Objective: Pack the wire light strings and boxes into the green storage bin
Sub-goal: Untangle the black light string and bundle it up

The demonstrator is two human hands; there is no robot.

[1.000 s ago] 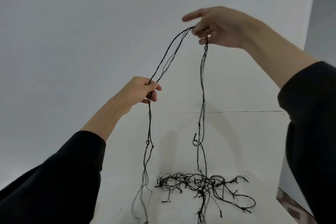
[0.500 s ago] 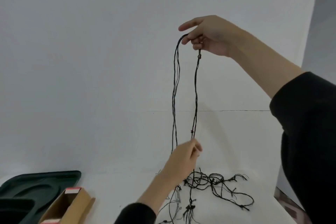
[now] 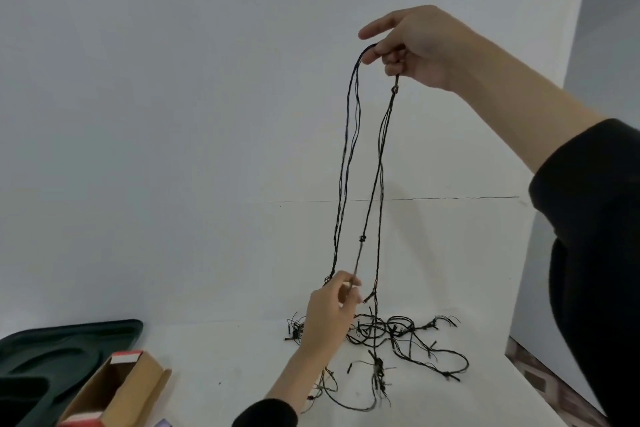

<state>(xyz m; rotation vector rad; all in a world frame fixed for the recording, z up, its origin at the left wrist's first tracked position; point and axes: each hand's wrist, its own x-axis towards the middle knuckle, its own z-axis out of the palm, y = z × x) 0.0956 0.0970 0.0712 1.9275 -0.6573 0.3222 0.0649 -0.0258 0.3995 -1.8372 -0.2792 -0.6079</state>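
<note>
A black wire light string (image 3: 349, 163) hangs in long loops from my right hand (image 3: 419, 45), which is raised high and pinches the top of the loops. Low down, my left hand (image 3: 329, 315) pinches a strand of the same string just above the white table (image 3: 225, 364). The remainder of the string lies tangled on the table (image 3: 398, 333) behind and right of my left hand. An open cardboard box (image 3: 117, 388) with red and white ends lies at the lower left. A dark green bin lid (image 3: 62, 354) lies beside it at the left edge.
A pale wall rises close behind the table. The table's right edge (image 3: 540, 392) drops to a patterned floor. A small purple corner of something shows at the bottom edge (image 3: 162, 423).
My left hand dropped from shoulder height down the string to just above the table. My right hand lowered slightly and the loops now hang narrower. The view shifted, revealing the box and the green lid.
</note>
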